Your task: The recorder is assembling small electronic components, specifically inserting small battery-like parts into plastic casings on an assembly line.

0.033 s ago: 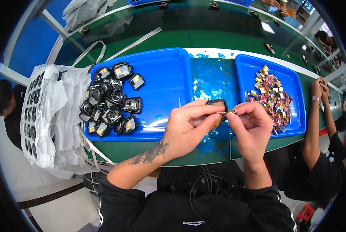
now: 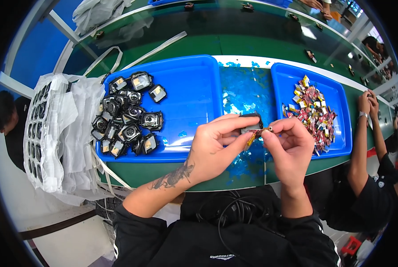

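Small black case (image 2: 252, 125) was held up over the worktop (image 2: 212, 183), between two blue trays. Left hand (image 2: 219, 142) had its fingers pinched on it, a yellow strip (image 2: 251, 141) hanging below; right hand (image 2: 293, 144) pinched a tiny piece (image 2: 269, 128) just beside it. Case seemed light, stiff, perhaps slick: rim offered best hold. Strip looked thin, probably fragile. Left tray (image 2: 190, 107) held similar cases (image 2: 131, 132); right tray (image 2: 342, 104), red-and-yellow parts (image 2: 317, 113).

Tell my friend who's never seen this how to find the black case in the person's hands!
Find the bigger blue tray on the left and the smaller blue tray on the right. Over the gap between them, the black case is held in the left hand. Unlike the similar cases heaped in the bigger blue tray, this one is off the pile.
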